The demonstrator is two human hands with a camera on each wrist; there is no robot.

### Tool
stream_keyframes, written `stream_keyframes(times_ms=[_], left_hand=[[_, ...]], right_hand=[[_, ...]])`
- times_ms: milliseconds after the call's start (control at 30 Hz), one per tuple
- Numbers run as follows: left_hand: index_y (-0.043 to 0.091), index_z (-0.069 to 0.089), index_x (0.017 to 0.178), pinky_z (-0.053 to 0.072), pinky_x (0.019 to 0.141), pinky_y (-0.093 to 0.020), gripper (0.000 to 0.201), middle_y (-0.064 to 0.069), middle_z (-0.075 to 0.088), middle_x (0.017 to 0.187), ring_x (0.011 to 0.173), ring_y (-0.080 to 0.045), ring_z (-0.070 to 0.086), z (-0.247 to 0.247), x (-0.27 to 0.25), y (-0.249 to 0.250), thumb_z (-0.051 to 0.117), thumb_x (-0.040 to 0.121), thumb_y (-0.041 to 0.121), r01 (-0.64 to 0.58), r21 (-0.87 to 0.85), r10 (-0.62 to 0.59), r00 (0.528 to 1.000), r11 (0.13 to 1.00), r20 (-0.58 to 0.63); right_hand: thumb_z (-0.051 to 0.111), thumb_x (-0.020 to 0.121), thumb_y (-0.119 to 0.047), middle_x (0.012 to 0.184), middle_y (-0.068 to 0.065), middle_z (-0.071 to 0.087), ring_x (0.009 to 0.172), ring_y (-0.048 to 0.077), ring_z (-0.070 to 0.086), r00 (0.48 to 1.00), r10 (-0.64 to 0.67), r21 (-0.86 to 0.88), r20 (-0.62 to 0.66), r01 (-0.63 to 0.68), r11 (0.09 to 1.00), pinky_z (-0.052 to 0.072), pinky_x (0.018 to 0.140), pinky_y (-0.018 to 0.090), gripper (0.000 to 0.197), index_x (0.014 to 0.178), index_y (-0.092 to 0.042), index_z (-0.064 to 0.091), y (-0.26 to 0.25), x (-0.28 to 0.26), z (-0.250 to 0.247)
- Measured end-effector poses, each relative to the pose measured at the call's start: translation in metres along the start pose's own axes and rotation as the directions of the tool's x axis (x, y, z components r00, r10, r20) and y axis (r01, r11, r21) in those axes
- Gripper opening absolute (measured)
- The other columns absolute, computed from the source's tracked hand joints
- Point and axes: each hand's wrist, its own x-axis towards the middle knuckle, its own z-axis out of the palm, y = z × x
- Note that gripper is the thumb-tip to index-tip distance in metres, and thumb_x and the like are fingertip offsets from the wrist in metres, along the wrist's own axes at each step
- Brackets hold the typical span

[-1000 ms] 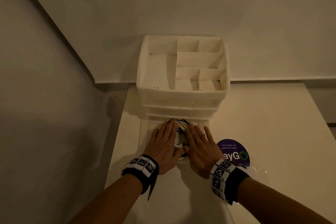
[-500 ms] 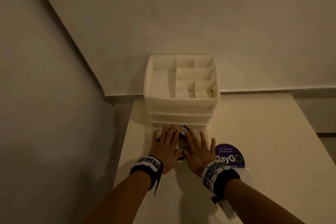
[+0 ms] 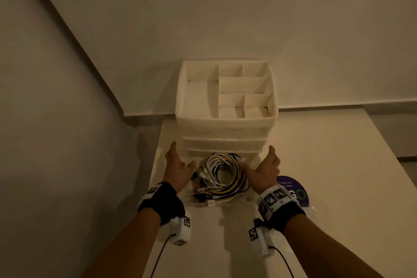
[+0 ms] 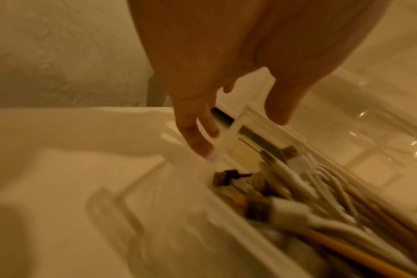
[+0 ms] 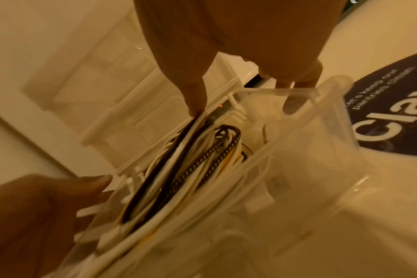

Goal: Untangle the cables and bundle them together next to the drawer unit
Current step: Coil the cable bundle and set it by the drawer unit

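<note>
from the head camera, a white drawer unit stands on a white table by the wall. its bottom drawer is pulled out. a pile of white, black and yellow cables lies coiled inside it. the left hand is at the drawer's left side and the right hand at its right side, both with fingers straight and holding nothing. a purple sticker lies near the right wrist.

from the left wrist, the left hand hangs loose over the drawer's edge, above the cables.

from the right wrist, the right hand is spread, one fingertip touching the cables. the picture is blurry.
</note>
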Motion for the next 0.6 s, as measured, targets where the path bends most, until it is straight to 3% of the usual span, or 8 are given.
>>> stream_keyframes(times_ms=[100, 167, 233, 267, 333, 367, 467, 600], left_hand=[[0.036, 0.001, 0.151, 0.046, 0.098, -0.04, 0.087, 0.002, 0.008, 0.161, 0.136, -0.025, 0.034, -0.012, 0.011, 0.0, 0.057, 0.093, 0.007, 0.011, 0.007, -0.012, 0.991, 1.0, 0.131], [0.04, 0.006, 0.151, 0.05, 0.068, -0.029, 0.085, 0.001, 0.019, 0.159, 0.102, -0.019, 0.053, -0.016, 0.014, 0.002, 0.055, 0.093, 0.001, 0.079, -0.045, -0.068, 0.978, 0.996, 0.196], [0.041, 0.012, 0.151, 0.045, 0.057, -0.025, 0.083, -0.015, 0.046, 0.14, 0.071, -0.013, 0.049, -0.018, 0.014, 0.005, 0.054, 0.093, -0.001, 0.072, -0.026, -0.065, 0.972, 0.997, 0.224], [0.042, 0.013, 0.15, 0.044, 0.057, -0.026, 0.083, -0.014, 0.057, 0.122, 0.065, -0.014, 0.046, -0.018, 0.014, 0.005, 0.053, 0.093, -0.002, 0.049, -0.008, -0.046, 0.972, 0.999, 0.229], [0.044, 0.016, 0.149, 0.044, 0.057, -0.027, 0.084, -0.003, 0.061, 0.112, 0.062, -0.015, 0.044, -0.019, 0.016, 0.006, 0.053, 0.091, -0.004, 0.004, -0.028, 0.003, 0.971, 1.0, 0.239], [0.043, 0.017, 0.149, 0.045, 0.055, -0.026, 0.085, 0.0, 0.063, 0.111, 0.062, -0.015, 0.045, -0.019, 0.018, 0.005, 0.053, 0.09, -0.006, -0.013, -0.046, 0.023, 0.972, 0.999, 0.232], [0.031, 0.031, 0.147, 0.045, 0.051, -0.021, 0.074, -0.004, 0.063, 0.073, 0.054, -0.01, 0.05, -0.014, 0.019, 0.006, 0.054, 0.089, -0.009, -0.005, -0.095, 0.021, 0.986, 0.995, 0.167], [0.024, 0.051, 0.13, 0.054, 0.06, -0.023, 0.054, -0.004, 0.066, 0.093, 0.053, 0.002, 0.059, -0.007, 0.021, 0.012, 0.056, 0.088, -0.01, -0.071, -0.078, 0.074, 0.997, 0.994, 0.026]], right_hand=[[0.081, 0.074, -0.036, 0.159, 0.012, 0.012, 0.141, 0.041, 0.024, 0.988, 0.066, 0.008, 0.137, -0.068, 0.998, 0.027, 0.114, 0.054, 0.114, 0.153, -0.018, 0.0, 0.012, 0.02, 0.0], [0.084, 0.07, -0.034, 0.159, 0.012, 0.016, 0.141, 0.039, 0.027, 0.979, 0.079, 0.028, 0.188, -0.086, 0.996, 0.029, 0.113, 0.056, 0.117, 0.153, -0.02, 0.004, 0.014, 0.028, 0.0], [0.086, 0.066, -0.029, 0.152, 0.011, 0.029, 0.135, 0.038, 0.037, 0.981, 0.042, 0.071, 0.189, -0.056, 0.996, 0.035, 0.109, 0.055, 0.111, 0.151, -0.025, 0.015, 0.015, 0.031, 0.001], [0.086, 0.066, -0.024, 0.146, 0.01, 0.037, 0.13, 0.037, 0.042, 0.984, 0.012, 0.094, 0.179, -0.03, 0.995, 0.039, 0.107, 0.053, 0.104, 0.147, -0.029, 0.021, 0.014, 0.031, 0.003], [0.085, 0.065, -0.019, 0.137, 0.008, 0.045, 0.122, 0.033, 0.049, 0.987, -0.04, 0.141, 0.157, 0.018, 0.99, 0.045, 0.101, 0.05, 0.095, 0.14, -0.035, 0.029, 0.015, 0.034, 0.006], [0.086, 0.064, -0.018, 0.135, 0.006, 0.047, 0.119, 0.03, 0.051, 0.988, -0.054, 0.159, 0.148, 0.03, 0.987, 0.046, 0.1, 0.049, 0.093, 0.139, -0.034, 0.032, 0.016, 0.036, 0.007], [0.088, 0.061, -0.014, 0.136, 0.005, 0.047, 0.118, 0.023, 0.049, 0.994, -0.014, 0.215, 0.107, -0.01, 0.976, 0.045, 0.102, 0.044, 0.094, 0.139, -0.023, 0.036, 0.018, 0.045, 0.009], [0.091, 0.047, -0.027, 0.125, 0.003, 0.054, 0.113, 0.028, 0.056, 0.996, 0.076, 0.289, 0.048, -0.086, 0.953, 0.049, 0.099, 0.049, 0.095, 0.126, -0.026, 0.038, 0.016, 0.054, 0.017]])
